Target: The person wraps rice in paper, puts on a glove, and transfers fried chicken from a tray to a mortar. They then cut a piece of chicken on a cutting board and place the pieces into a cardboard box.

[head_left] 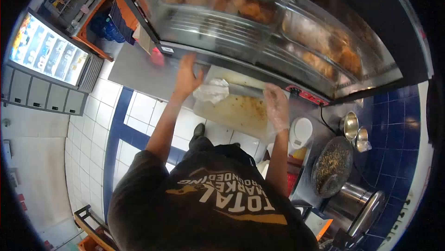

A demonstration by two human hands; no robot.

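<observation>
My left hand (187, 77) is bare and a little blurred, its fingers spread above the steel counter. Nothing shows in its grasp. Close to its right lies a crumpled, whitish translucent wrapper or glove (212, 91) on the pale cutting board (227, 112). Brown crumbs and stains mark the board. My right hand (276, 107) wears a clear plastic glove and is over the board's right end, fingers drawn together. What they may hold is hidden. A narrow grey strip (248, 91) runs across the board towards that hand; I cannot make out whether it is a blade.
A glass display cabinet (222, 24) with trays of fried food stands behind the board. To the right are a white round-topped item (302, 130), a dark stone mortar (332, 165), metal bowls (350, 125) and a large steel pot (354, 204). A drinks fridge (48, 49) stands left.
</observation>
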